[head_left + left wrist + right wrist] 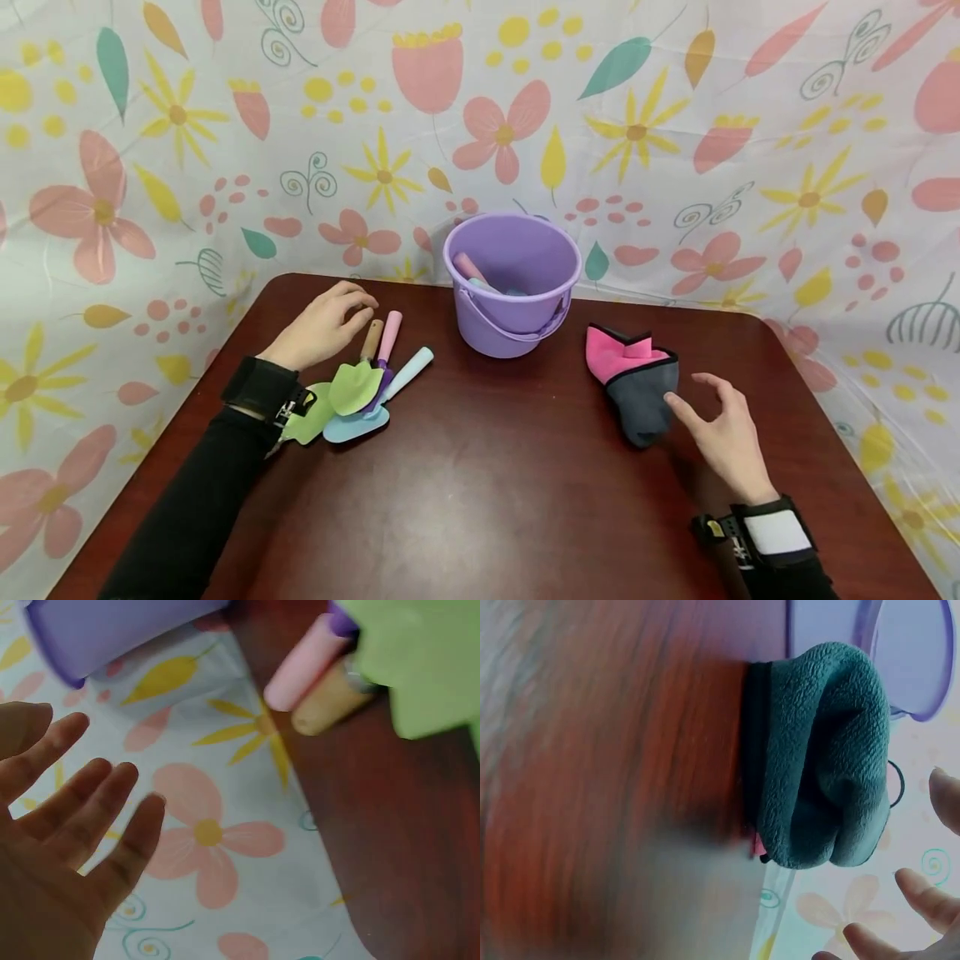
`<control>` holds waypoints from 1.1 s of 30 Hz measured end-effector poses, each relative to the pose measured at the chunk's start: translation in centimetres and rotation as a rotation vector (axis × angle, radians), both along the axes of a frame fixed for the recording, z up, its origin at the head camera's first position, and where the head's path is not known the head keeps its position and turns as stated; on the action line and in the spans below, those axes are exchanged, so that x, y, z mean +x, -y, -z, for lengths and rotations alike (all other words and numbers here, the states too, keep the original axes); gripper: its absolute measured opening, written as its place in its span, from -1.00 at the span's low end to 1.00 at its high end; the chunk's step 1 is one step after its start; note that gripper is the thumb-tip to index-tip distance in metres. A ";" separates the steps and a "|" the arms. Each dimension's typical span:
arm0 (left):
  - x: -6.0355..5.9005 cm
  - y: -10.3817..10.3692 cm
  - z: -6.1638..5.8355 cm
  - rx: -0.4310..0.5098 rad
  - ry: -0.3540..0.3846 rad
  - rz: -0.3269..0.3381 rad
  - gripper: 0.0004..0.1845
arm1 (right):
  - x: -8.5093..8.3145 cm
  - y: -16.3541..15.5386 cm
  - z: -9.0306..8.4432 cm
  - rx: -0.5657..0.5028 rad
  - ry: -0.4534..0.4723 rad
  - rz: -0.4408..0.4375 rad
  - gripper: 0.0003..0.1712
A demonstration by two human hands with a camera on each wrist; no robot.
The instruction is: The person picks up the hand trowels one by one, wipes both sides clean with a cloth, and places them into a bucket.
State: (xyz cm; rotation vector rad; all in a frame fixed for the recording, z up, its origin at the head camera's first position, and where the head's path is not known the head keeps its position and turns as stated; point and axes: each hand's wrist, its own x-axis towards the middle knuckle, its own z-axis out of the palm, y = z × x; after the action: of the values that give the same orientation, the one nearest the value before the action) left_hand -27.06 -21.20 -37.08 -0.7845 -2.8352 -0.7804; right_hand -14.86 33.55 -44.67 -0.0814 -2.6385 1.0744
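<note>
A purple bucket [512, 283] stands at the back middle of the dark red table [480, 483], with pastel handles showing inside it. A pile of small garden tools [360, 387] lies to its left: a green trowel, a pink-handled tool, a light blue scoop. My left hand [324, 323] hovers beside the tool handles [315, 679], fingers [112, 802] loosely spread, holding nothing. A grey and pink folded glove [633, 383] lies right of the bucket. My right hand [716, 425] is just right of the glove [821, 757], fingers relaxed, a fingertip close to the grey cloth.
A floral cloth [675, 125] hangs behind and around the table. The bucket's handle [517, 329] hangs down over its front. Bare tabletop stretches across the front between my two arms.
</note>
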 end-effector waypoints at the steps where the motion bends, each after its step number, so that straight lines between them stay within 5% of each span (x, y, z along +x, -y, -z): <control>1: 0.0 0.1 0.3 -0.018 0.004 0.015 -0.74 | 0.0 -0.1 0.0 0.000 -0.004 -0.008 -0.28; 7: -0.7 0.3 2.0 -0.134 -0.004 0.182 -0.75 | -1.1 -0.3 -0.1 0.034 -0.016 -0.139 -0.20; 13: -1.8 0.6 3.3 -0.199 0.071 0.310 -0.65 | -3.0 0.0 -0.2 0.151 0.031 -0.271 0.02; 19: -2.8 0.8 4.6 -0.319 0.029 0.297 -0.72 | -4.9 0.5 0.1 0.282 0.098 -0.299 0.22; 24: -3.3 1.2 5.5 -0.472 -0.059 0.201 -0.75 | -6.3 1.0 0.6 0.392 0.121 -0.303 0.33; 33: -3.2 0.7 5.7 -0.687 -0.110 0.130 -0.89 | -8.4 1.7 1.4 0.385 0.281 -0.354 0.32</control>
State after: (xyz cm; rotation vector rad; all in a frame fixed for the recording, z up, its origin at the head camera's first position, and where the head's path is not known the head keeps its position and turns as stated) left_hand -30.25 -21.93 -42.74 -1.0448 -2.9658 0.2640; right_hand -23.27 31.83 -46.11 0.3516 -3.1485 0.6628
